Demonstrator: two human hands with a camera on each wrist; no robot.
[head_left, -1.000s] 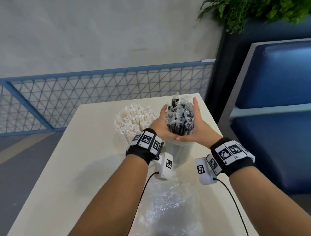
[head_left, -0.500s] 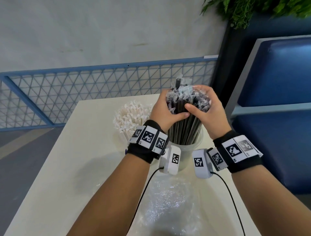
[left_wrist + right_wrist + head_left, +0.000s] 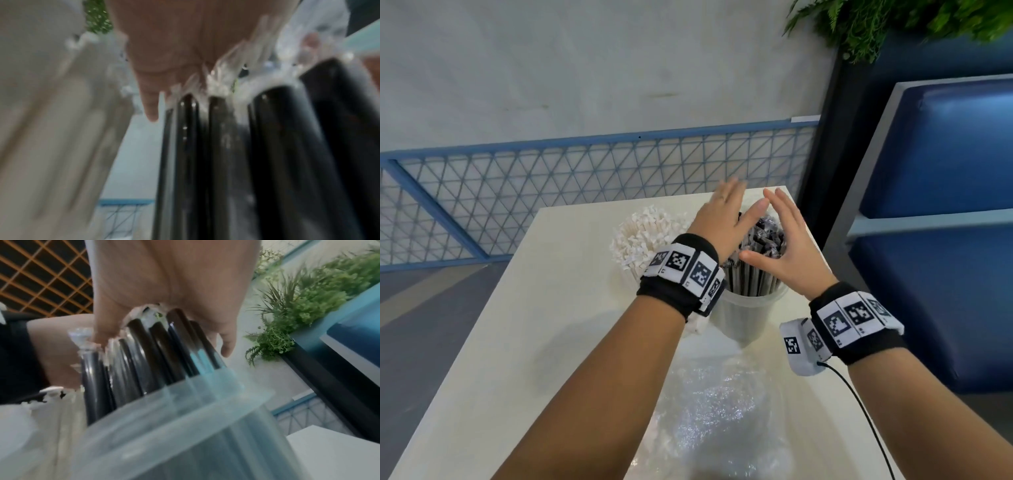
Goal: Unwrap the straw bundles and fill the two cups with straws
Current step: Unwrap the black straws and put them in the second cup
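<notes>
Black straws (image 3: 760, 253) in clear sleeves stand in a translucent cup (image 3: 748, 317) on the white table (image 3: 551, 325). My left hand (image 3: 722, 216) lies flat with straight fingers on the left side of their tops. My right hand (image 3: 780, 240) lies flat on the right side, thumb stretched toward the left wrist. In the wrist views the left palm (image 3: 185, 40) and the right palm (image 3: 174, 280) rest on the straw tops (image 3: 156, 340), above the cup rim (image 3: 174, 402). A second cup, mostly hidden behind my left wrist, holds white paper-wrapped straws (image 3: 643, 236).
Crumpled clear plastic wrap (image 3: 719, 421) lies on the table near me, between my forearms. A blue mesh railing (image 3: 585, 178) runs behind the table. A blue padded bench (image 3: 935, 240) stands close on the right, with green plants (image 3: 893, 24) above.
Both hands gripped the black straw bundle and lifted it in the cup; now the fingers are straight, the hands lie flat on the tops, and the straws sit lower.
</notes>
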